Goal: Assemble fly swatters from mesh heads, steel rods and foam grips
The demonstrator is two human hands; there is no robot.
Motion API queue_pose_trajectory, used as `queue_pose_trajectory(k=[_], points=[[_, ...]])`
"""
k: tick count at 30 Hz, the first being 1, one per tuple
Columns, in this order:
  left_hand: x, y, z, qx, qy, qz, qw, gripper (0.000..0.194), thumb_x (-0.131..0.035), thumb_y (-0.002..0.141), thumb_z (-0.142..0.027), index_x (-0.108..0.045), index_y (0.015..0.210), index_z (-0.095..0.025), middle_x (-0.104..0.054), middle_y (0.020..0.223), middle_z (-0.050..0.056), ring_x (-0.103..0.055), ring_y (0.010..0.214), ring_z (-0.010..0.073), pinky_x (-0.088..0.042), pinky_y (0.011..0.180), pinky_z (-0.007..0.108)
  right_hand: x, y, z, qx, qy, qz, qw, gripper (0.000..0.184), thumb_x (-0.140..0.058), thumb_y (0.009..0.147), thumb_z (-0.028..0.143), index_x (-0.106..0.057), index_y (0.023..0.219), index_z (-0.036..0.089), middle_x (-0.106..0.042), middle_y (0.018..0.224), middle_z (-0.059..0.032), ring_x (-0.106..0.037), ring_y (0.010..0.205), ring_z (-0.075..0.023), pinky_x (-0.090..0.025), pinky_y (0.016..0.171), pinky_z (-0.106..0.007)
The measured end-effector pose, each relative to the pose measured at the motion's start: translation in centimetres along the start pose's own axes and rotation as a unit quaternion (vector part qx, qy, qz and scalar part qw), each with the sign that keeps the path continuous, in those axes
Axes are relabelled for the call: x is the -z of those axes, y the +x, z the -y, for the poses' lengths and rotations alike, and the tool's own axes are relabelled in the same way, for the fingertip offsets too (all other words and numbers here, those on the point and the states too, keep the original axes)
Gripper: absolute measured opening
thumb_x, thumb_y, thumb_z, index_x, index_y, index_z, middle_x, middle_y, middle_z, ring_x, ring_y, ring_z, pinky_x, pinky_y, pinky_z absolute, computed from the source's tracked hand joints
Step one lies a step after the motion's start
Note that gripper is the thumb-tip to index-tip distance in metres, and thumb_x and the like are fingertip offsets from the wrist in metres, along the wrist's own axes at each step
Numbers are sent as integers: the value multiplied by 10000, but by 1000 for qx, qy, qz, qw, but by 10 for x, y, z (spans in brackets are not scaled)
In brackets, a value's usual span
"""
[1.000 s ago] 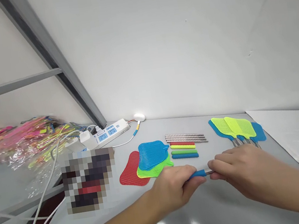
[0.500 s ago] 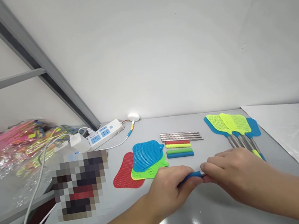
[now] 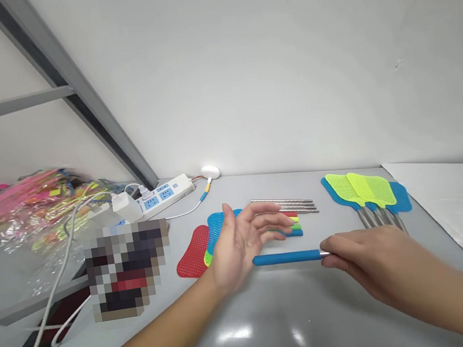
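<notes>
Blue handle (image 3: 287, 257) — right fingers (image 3: 335, 249) clamped on its metal end, left fingers (image 3: 265, 222) spread beside it

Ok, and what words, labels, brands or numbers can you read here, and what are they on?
No text can be read.
White sheet: printed patch at its right, too small and blurred.
Power strip: any lettering is too small.
Blue-gripped rod in the right hand: none visible.

You see a smooth, matt blue grip (image 3: 287, 258), shiny metal rods (image 3: 284, 203) and a glossy grey counter (image 3: 256, 328) catching light.
</notes>
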State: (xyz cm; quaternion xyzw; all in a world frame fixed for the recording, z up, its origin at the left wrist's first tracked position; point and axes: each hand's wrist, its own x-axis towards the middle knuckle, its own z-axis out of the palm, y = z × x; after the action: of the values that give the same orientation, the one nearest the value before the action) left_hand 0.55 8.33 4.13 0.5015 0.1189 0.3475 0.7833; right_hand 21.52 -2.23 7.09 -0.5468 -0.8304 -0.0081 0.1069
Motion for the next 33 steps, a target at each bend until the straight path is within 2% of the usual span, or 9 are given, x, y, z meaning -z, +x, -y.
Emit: queue_pose_trajectory(k=[4,12,16,19,22,25,28,30,33], points=[[-5,-2,6,19,-27,-23,999,832,-43,868,-748,-596,1031,-149,-665,921,135,-638,845,228,-495,816,411,-16,-1,13,1,3,28,1000,247,-408,989,259,-493,759,225,-592,607,47,-601,505,-147,-227,486,-288],[-1,-5,10,3,-14,-63,998,729,-97,902,-717,-579,910,-169,-600,842,86,-579,784,191,-509,669,330,-24,4,23,32,-28,-30,999,275,-369,1000,268,-522,776,221,-577,570,39,-564,435,-144,-197,452,-306],[-2,-5,3,42,169,-29,984,463,-347,964,-559,-605,934,-176,-617,879,58,-553,785,150,-461,660,260,-16,12,12,50,-5,-15,999,284,-409,989,288,-537,745,222,-574,578,36,-563,478,-134,-253,470,-287],[-6,-7,-7,83,353,36,931,348,-442,957,-469,-621,856,-189,-603,765,2,-506,649,109,-402,584,224,0,28,2,95,14,-22,995,266,-435,985,316,-603,795,236,-582,602,29,-554,524,-133,-310,510,-276],[-2,-9,-15,56,435,67,896,358,-403,971,-442,-611,815,-196,-554,679,-22,-475,596,107,-365,546,225,15,51,-5,114,19,-72,991,192,-492,961,371,-652,1017,282,-642,786,-13,-599,690,-166,-408,614,-298],[13,-3,-19,-26,420,-75,904,379,-379,977,-458,-561,785,-187,-508,651,-23,-464,586,107,-369,540,223,10,74,-2,23,71,-195,978,396,-538,930,397,-513,1306,274,-609,1151,-101,-589,1044,-254,-470,851,-400],[35,9,-21,-86,275,-253,923,377,-369,966,-522,-486,808,-201,-381,557,-71,-370,446,79,-344,445,199,-23,89,13,-61,164,-269,947,530,-478,952,347,-315,1439,214,-504,1326,-162,-510,1219,-282,-456,960,-464],[46,16,-22,-114,192,-310,924,330,-407,952,-524,-465,854,-214,-355,554,-94,-326,386,63,-345,407,189,-52,93,28,-42,165,-160,972,554,-481,942,344,-309,1441,177,-465,1393,-183,-477,1272,-296,-450,990,-480],[52,21,-21,-131,173,-325,921,269,-472,931,-492,-469,914,-224,-386,590,-99,-335,373,49,-339,385,173,-84,95,50,44,97,8,994,575,-518,921,399,-405,1417,131,-345,1517,-184,-241,1425,-351,-297,1106,-566]])
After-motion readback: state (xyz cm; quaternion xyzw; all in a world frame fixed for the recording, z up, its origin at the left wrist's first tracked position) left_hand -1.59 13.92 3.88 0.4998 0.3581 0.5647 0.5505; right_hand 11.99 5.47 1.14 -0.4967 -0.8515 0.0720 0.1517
